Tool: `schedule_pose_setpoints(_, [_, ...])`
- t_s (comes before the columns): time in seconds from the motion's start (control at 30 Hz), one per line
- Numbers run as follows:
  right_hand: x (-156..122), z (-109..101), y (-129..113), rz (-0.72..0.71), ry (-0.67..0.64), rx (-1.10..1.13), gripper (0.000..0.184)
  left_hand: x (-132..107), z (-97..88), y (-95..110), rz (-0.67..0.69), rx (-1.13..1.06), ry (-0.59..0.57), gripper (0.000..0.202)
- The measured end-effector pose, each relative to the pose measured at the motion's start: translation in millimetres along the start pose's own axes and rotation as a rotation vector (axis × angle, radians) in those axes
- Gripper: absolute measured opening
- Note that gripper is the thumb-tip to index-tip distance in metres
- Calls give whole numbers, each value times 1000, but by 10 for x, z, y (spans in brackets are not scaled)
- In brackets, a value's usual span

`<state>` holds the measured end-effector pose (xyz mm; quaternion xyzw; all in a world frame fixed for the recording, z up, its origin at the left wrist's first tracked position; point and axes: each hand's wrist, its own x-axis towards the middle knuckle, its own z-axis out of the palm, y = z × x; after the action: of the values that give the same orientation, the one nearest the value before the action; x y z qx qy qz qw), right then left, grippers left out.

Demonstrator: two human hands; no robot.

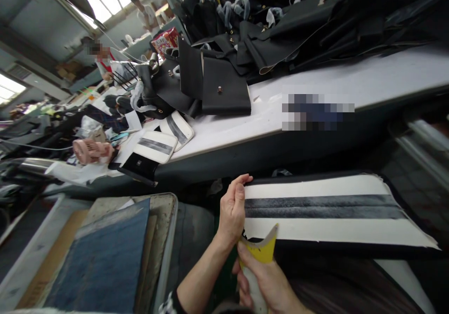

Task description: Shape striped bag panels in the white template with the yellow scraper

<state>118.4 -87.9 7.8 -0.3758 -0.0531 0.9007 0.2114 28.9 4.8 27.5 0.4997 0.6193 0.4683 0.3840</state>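
Note:
My left hand (232, 213) is closed around the left end of a long white panel (308, 230) with a dark grey double stripe along its middle and black material along its long edges. A yellow hand tool (262, 253) with a pale handle and a curved, pointed head is gripped in my right hand (270, 279). The tool's head lies over the panel's lower left corner, just below my left hand. Whether it touches the panel, I cannot tell. The fingers of my right hand are partly hidden behind the handle.
A white worktable (266, 122) runs across ahead, bearing black leather bags (226, 87) and smaller striped panels (157, 146). At its left stands a pink fan (91, 151). A bin (171, 225) with blue board (101, 262) stands lower left. Another person (105, 66) is farther back.

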Motion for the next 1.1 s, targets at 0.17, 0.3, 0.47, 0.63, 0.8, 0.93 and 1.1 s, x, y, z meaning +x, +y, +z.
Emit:
schedule_pose_setpoints(0.17, [48,-87,-21,-3,6,-126,68,17,13,23,-9,37,13,36])
schedule_pose_setpoints(0.3, [99,-137,-6,-2,26,-172,70,35,30,28,-5,98,20,35])
schedule_pose_setpoints(0.47, [105,-192,-27,10,87,-204,71,66,79,46,26,243,45,34])
schedule_pose_setpoints(0.63, [87,-185,-53,-13,80,-166,67,81,139,75,80,350,54,32])
schedule_pose_setpoints(0.8, [38,-91,-59,-5,125,-52,69,99,211,94,163,456,72,29])
schedule_pose_setpoints(0.93, [-80,-50,-84,-13,143,-7,66,97,235,113,151,393,97,29])
schedule_pose_setpoints(1.1, [-333,-121,-154,-75,36,-147,69,160,142,19,57,79,163,37])
